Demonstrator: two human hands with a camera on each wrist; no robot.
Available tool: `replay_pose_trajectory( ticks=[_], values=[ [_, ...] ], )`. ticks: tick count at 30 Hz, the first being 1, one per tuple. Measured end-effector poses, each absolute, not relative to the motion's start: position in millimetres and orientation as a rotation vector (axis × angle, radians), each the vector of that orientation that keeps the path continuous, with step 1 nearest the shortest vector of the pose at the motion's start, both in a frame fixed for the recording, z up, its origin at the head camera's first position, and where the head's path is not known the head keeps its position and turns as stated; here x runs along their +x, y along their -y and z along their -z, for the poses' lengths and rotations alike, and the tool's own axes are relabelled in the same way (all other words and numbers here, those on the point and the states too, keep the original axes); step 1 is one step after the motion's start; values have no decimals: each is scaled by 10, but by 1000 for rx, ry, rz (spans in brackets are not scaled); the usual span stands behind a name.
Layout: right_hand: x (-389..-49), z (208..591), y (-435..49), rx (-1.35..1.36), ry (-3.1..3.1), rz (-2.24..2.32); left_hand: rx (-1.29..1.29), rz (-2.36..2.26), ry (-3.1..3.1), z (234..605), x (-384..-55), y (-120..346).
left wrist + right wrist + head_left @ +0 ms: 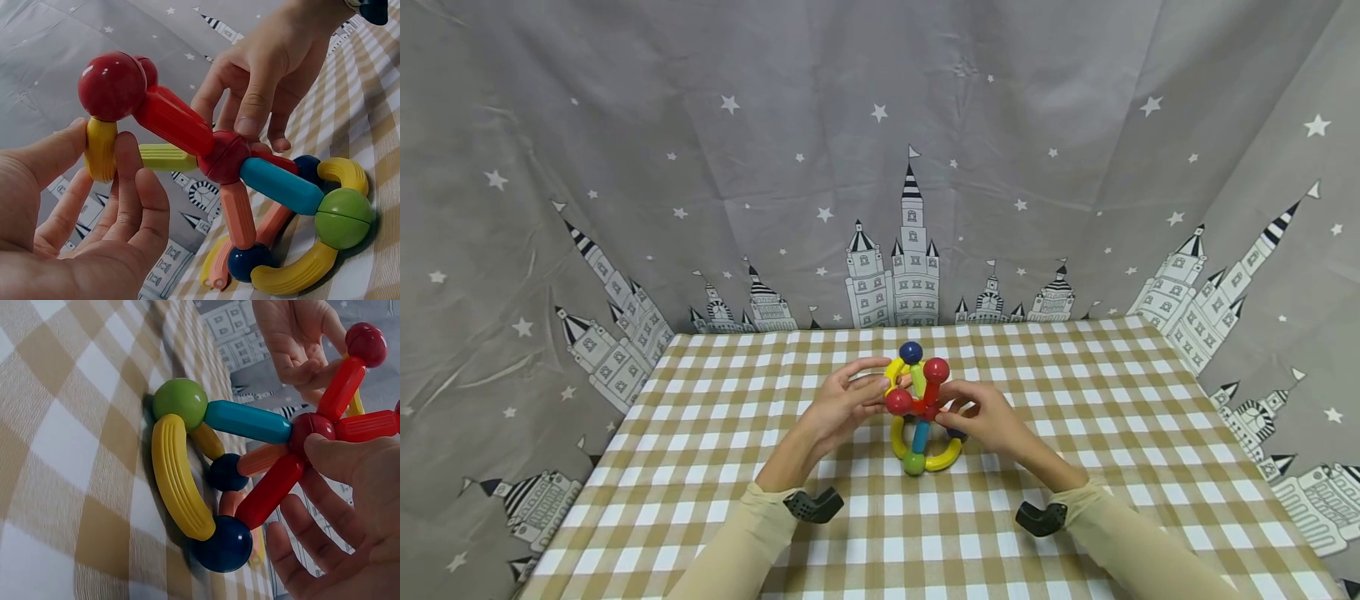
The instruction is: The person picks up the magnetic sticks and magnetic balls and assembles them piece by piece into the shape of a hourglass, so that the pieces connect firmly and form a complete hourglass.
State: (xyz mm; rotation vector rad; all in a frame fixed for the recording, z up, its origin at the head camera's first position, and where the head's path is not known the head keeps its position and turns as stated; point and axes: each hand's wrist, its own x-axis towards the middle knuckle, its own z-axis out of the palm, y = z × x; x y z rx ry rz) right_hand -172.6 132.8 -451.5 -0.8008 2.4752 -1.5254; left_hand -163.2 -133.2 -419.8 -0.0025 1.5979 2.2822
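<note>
A ball-and-stick building toy stands between both hands on the table, with a ring of curved yellow rods [178, 478], a green ball [913, 463] and dark blue balls [223, 544] at its base. Blue, red and salmon sticks rise from the ring to a central red ball [224, 156]. Red sticks spread upward from it to other red balls [936, 370]. My left hand [842, 408] pinches an upper curved yellow rod [101, 150] attached below a red ball [112, 86]. The right hand [988, 417] holds the central red ball, thumb on its near side, partly hiding it.
The table has a brown-and-white checked cloth [700, 467]. Behind it hangs a grey curtain [880, 167] printed with castles and stars. Black wrist devices [815, 506] sit at both sleeve cuffs.
</note>
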Motion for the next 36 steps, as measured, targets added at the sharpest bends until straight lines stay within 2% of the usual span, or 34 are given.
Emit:
replay_pose_trajectory(
  ticks=[14, 24, 30, 36],
  values=[
    [-1696, 4561, -1010, -826, -2478, 1561, 42, -2290, -1612, 4222, -1544, 1686],
    [-1725, 4542, -940, -876, -2440, 1551, 3, -2300, -1615, 4206, -1538, 1765],
    [-1877, 4404, -1049, -911, -2399, 1420, -9, -2287, -1621, 4202, -1540, 1769],
    [-2242, 4399, -1131, -938, -2516, 1332, -21, -2266, -1643, 4190, -1547, 1782]
  ],
)
